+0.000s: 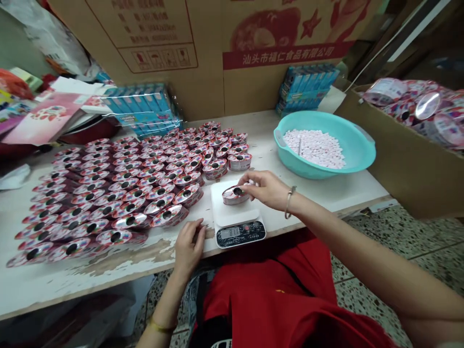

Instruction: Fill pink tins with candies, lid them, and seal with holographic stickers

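Observation:
A white kitchen scale (227, 218) with a lit display lies near the table's front edge. On its plate stands one small red-and-white oval package (232, 199) with a dark round opening on top. My right hand (261, 188) is at that opening, its fingers pinched around small white candies (251, 182). Just left of the scale, my left hand (189, 244) rests at the table edge, fingers apart and holding nothing. Many similar packages (125, 195) stand in rows on the left. A turquoise basin (308, 166) behind my right hand holds a heap of pale candies (319, 147).
Two blue packs (148, 108) (306, 87) stand before a large cardboard box (203, 92). At the right, an open carton (398, 164) holds more packages (427, 104). Papers (47, 116) and bags lie at the back left.

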`<state>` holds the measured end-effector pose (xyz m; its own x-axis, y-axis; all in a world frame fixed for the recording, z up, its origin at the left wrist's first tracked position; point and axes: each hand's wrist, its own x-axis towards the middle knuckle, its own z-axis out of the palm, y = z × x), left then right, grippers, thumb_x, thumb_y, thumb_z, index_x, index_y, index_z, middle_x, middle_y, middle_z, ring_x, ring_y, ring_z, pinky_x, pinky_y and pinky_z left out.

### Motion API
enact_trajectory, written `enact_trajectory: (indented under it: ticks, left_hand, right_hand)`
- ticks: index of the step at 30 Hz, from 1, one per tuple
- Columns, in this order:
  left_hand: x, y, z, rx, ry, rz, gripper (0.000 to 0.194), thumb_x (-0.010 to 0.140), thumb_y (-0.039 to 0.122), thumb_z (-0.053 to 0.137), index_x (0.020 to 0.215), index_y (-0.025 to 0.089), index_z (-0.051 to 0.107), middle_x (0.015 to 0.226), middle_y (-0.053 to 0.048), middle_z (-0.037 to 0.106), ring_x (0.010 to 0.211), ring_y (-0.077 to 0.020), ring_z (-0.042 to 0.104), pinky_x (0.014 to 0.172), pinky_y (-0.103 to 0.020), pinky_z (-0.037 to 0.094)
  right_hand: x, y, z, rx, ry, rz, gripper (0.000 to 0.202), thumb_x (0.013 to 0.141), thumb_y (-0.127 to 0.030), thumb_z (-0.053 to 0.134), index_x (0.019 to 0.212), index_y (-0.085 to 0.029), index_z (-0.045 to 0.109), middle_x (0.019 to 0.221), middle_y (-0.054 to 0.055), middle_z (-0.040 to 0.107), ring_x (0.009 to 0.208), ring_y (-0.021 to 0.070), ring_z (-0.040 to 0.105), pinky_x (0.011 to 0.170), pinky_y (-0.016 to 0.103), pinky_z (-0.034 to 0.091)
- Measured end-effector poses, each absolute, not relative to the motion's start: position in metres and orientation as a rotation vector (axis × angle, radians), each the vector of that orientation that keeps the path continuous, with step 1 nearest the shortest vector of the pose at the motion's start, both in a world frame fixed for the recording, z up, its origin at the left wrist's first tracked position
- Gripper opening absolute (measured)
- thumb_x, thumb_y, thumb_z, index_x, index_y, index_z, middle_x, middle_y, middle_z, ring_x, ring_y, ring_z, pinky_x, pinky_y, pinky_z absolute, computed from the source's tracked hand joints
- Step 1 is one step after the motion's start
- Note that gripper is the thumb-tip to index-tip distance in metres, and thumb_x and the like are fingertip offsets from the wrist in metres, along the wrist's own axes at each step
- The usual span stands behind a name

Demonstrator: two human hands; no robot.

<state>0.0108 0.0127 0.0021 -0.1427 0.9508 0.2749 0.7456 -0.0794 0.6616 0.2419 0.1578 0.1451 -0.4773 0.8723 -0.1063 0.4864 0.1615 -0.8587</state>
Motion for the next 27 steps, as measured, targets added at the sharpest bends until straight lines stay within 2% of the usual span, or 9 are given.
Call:
enact_trajectory:
  ticks: [4, 7, 16, 21, 24, 27]
  left_hand:
    - [0.011, 0.012, 0.003, 1.849, 1.918, 1.033, 0.023, 0.092, 0.032, 0.049, 0.109, 0.02, 0.059, 0.089, -0.005, 0.063, 0.085, -0.0184, 0.061, 0.079, -0.033, 0.049]
    - [0.011, 0.013, 0.004, 1.841, 1.918, 1.027, 0.023, 0.092, 0.031, 0.049, 0.109, 0.02, 0.06, 0.088, -0.005, 0.063, 0.085, -0.0184, 0.061, 0.079, -0.033, 0.049]
    - [0.012, 0.013, 0.004, 1.811, 1.933, 1.0, 0.023, 0.092, 0.031, 0.049, 0.109, 0.02, 0.059, 0.088, -0.005, 0.063, 0.085, -0.0182, 0.06, 0.079, -0.033, 0.048]
    - [0.012, 0.014, 0.005, 1.812, 1.947, 0.991, 0.023, 0.091, 0.031, 0.05, 0.108, 0.019, 0.06, 0.088, -0.005, 0.063, 0.085, -0.0179, 0.06, 0.079, -0.032, 0.048]
    - [0.013, 0.014, 0.006, 1.811, 1.95, 0.994, 0.022, 0.092, 0.031, 0.05, 0.107, 0.019, 0.06, 0.087, -0.005, 0.063, 0.084, -0.0176, 0.06, 0.079, -0.032, 0.048]
    - [0.013, 0.014, 0.005, 1.817, 1.948, 1.008, 0.022, 0.091, 0.031, 0.05, 0.106, 0.019, 0.061, 0.087, -0.005, 0.063, 0.084, -0.0174, 0.06, 0.079, -0.031, 0.048]
  right_hand:
    - [0.224, 0.166, 0.14, -1.327, -2.387, 0.92, 0.008, 0.08, -0.01, 0.063, 0.083, -0.015, 0.069, 0.079, 0.003, 0.062, 0.073, 0.013, 0.053, 0.071, 0.026, 0.042]
    - [0.222, 0.165, 0.137, -1.285, -2.512, 0.805, 0.013, 0.081, -0.008, 0.061, 0.088, -0.015, 0.069, 0.085, 0.005, 0.061, 0.077, 0.0139, 0.053, 0.074, 0.025, 0.043]
    - [0.221, 0.167, 0.14, -1.263, -2.535, 0.844, 0.014, 0.082, -0.007, 0.058, 0.089, -0.013, 0.067, 0.089, 0.006, 0.058, 0.082, 0.0151, 0.054, 0.079, 0.028, 0.044]
    - [0.223, 0.173, 0.146, -1.242, -2.292, 1.102, 0.013, 0.078, -0.006, 0.062, 0.088, -0.014, 0.066, 0.087, 0.004, 0.059, 0.08, 0.0133, 0.054, 0.08, 0.029, 0.046]
    - [0.235, 0.182, 0.144, -1.219, -1.803, 1.521, 0.005, 0.083, -0.017, 0.063, 0.087, -0.015, 0.065, 0.079, 0.001, 0.059, 0.07, 0.0097, 0.053, 0.069, 0.025, 0.048]
    - [0.255, 0.189, 0.138, -1.19, -1.213, 1.813, 0.009, 0.085, -0.023, 0.063, 0.086, -0.015, 0.064, 0.078, 0.002, 0.062, 0.068, 0.008, 0.057, 0.063, 0.02, 0.05]
